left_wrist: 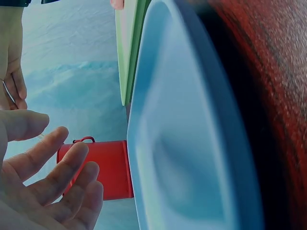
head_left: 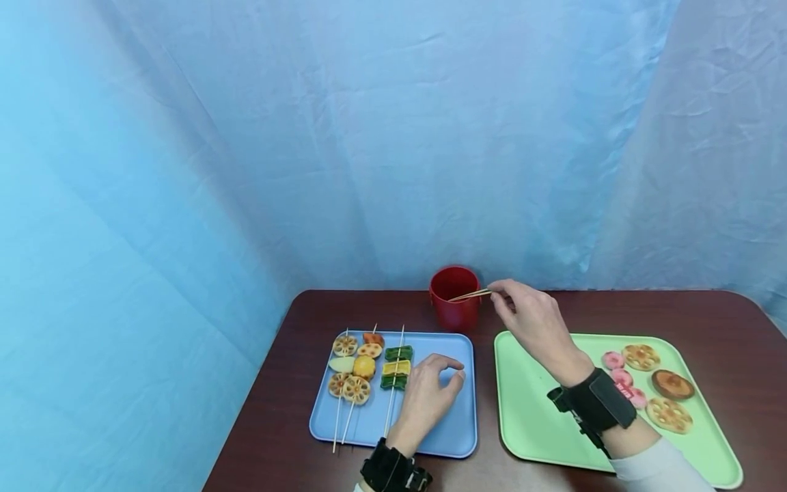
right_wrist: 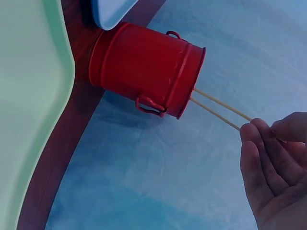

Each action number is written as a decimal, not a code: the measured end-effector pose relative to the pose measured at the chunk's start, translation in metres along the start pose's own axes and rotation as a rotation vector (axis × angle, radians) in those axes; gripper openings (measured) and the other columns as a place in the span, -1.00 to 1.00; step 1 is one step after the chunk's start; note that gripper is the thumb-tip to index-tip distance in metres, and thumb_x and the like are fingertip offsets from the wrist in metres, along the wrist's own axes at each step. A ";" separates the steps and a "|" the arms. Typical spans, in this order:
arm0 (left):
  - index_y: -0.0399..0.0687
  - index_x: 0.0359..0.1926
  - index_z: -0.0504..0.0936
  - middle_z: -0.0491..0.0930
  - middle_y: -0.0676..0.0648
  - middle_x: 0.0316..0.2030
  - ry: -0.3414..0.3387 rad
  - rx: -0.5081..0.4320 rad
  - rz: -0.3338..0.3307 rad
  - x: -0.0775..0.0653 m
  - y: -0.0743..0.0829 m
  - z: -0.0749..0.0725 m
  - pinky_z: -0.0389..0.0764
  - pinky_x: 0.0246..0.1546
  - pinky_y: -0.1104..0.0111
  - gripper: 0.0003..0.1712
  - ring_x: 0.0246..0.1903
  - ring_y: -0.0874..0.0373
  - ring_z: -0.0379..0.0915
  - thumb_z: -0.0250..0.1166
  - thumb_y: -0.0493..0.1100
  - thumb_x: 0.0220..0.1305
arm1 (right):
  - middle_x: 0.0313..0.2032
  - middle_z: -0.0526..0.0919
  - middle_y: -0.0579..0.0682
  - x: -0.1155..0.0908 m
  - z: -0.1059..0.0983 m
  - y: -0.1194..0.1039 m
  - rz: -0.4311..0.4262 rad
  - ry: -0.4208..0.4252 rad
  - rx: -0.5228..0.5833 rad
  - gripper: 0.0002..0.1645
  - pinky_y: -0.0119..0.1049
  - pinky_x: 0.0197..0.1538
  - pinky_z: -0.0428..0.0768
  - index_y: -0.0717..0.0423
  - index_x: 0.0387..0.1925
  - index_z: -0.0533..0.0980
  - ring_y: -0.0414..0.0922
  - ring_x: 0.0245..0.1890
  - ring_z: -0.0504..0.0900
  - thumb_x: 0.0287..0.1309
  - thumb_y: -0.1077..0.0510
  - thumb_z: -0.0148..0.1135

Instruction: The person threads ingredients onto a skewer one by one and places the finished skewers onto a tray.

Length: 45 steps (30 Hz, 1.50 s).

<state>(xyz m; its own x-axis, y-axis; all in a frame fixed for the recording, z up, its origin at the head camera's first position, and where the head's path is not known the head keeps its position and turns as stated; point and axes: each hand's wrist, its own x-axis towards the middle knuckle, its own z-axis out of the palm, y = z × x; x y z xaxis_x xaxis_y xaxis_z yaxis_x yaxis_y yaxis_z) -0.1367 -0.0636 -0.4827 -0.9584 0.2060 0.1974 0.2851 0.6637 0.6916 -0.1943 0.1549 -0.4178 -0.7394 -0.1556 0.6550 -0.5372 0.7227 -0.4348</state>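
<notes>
My right hand (head_left: 541, 335) pinches two thin wooden skewers (right_wrist: 222, 104) between thumb and fingertips. Their far ends reach over the rim into a small red bucket (head_left: 458, 316) with little side handles; how deep they go is hidden. Above the blue tray (head_left: 444, 437) hovers my left hand (head_left: 426, 398), fingers loosely bent, thumb apart from them, holding nothing. Just left of it lies a skewer of green and yellow pieces (head_left: 395, 367). Two more skewers, bearing lotus root slices (head_left: 356, 390) and other food pieces, lie along that tray's left side.
A green tray (head_left: 535, 427) sits under my right forearm. On its right part lie loose lotus root slices (head_left: 669, 415), a brown round slice (head_left: 673, 385) and several pink rings (head_left: 621, 377). Behind the dark wooden table (head_left: 270, 424) hangs a blue cloth (head_left: 393, 171).
</notes>
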 end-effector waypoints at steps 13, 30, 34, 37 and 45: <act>0.05 -0.13 0.81 0.72 0.07 -0.12 -0.004 0.027 -0.006 0.000 0.000 0.002 0.58 0.05 0.14 -0.85 -0.02 0.11 0.62 0.35 -0.11 0.39 | -0.29 0.80 -0.05 -0.010 -0.036 -0.012 0.053 0.037 0.081 -0.75 -0.35 -0.35 0.57 0.14 -0.03 0.66 -0.11 -0.33 0.76 0.25 0.32 0.41; 0.00 0.04 0.77 0.70 0.06 0.01 0.001 -0.023 0.003 0.002 0.009 0.001 0.60 0.10 0.14 -0.77 0.08 0.13 0.60 0.31 -0.11 0.45 | -0.21 0.79 -0.16 -0.051 -0.082 -0.011 0.208 0.165 0.280 -0.73 -0.64 -0.10 0.54 0.13 0.02 0.65 -0.49 -0.17 0.69 0.35 0.39 0.28; -0.03 0.10 0.74 0.69 0.05 0.03 0.019 -0.075 0.010 0.004 0.012 0.001 0.62 0.05 0.20 -0.72 0.06 0.08 0.61 0.29 -0.09 0.47 | -0.15 0.78 -0.16 -0.061 -0.086 -0.008 0.289 0.147 0.409 -0.75 -0.57 -0.04 0.59 0.23 0.06 0.61 -0.36 -0.13 0.74 0.40 0.39 0.21; -0.06 0.13 0.71 0.68 0.02 0.03 0.045 -0.123 0.040 0.007 0.015 0.001 0.61 0.05 0.22 -0.70 0.05 0.03 0.61 0.25 -0.08 0.50 | -0.10 0.79 -0.11 -0.068 -0.087 -0.006 0.366 0.109 0.492 -0.75 -0.52 -0.01 0.60 0.29 0.10 0.57 -0.27 -0.11 0.75 0.47 0.32 0.16; -0.05 0.24 0.60 0.66 -0.04 0.12 0.041 -0.496 0.079 0.017 0.027 -0.001 0.57 0.16 0.21 -0.64 0.13 0.08 0.58 0.17 -0.03 0.57 | -0.10 0.79 -0.02 -0.079 -0.078 -0.002 0.441 0.021 0.671 -0.73 -0.42 0.02 0.64 0.38 0.09 0.53 -0.16 -0.12 0.77 0.50 0.28 0.14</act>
<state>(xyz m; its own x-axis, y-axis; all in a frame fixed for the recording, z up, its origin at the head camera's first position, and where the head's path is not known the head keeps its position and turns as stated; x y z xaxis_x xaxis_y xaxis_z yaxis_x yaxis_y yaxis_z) -0.1451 -0.0434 -0.4598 -0.9366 0.2072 0.2826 0.3266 0.2235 0.9184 -0.1028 0.2178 -0.4208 -0.9361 0.0672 0.3452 -0.3320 0.1544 -0.9305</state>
